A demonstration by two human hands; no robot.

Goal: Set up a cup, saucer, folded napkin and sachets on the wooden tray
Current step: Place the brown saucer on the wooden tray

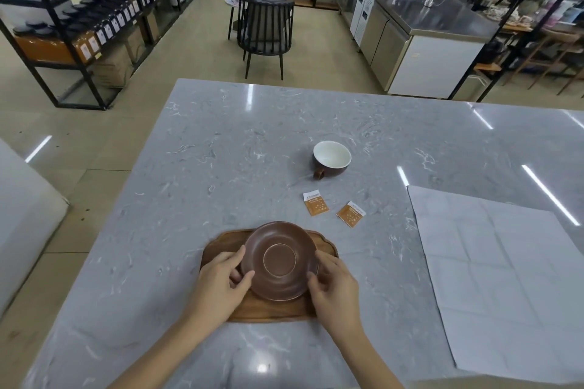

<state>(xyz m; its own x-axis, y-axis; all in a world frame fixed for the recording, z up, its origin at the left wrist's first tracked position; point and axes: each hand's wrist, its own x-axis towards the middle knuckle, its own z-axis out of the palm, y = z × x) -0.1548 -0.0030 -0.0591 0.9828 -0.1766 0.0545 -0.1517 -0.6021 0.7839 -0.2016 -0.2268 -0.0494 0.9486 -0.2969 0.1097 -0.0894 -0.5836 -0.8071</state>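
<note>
A brown saucer point(279, 259) lies on the wooden tray point(268, 311) near the table's front edge. My left hand point(221, 283) grips the saucer's left rim and my right hand point(333, 286) grips its right rim. Farther back stands a brown cup point(331, 158) with a white inside, its handle pointing toward me. Two orange-and-white sachets point(315, 203) point(350, 213) lie flat on the table between the cup and the tray. A large white napkin point(502, 281) is spread unfolded at the right.
The grey marble table point(221, 148) stretches far back and to the right. Beyond it stand dark chairs point(267, 28), a steel counter point(420, 19) and black shelving point(72, 19) with bottles along the left.
</note>
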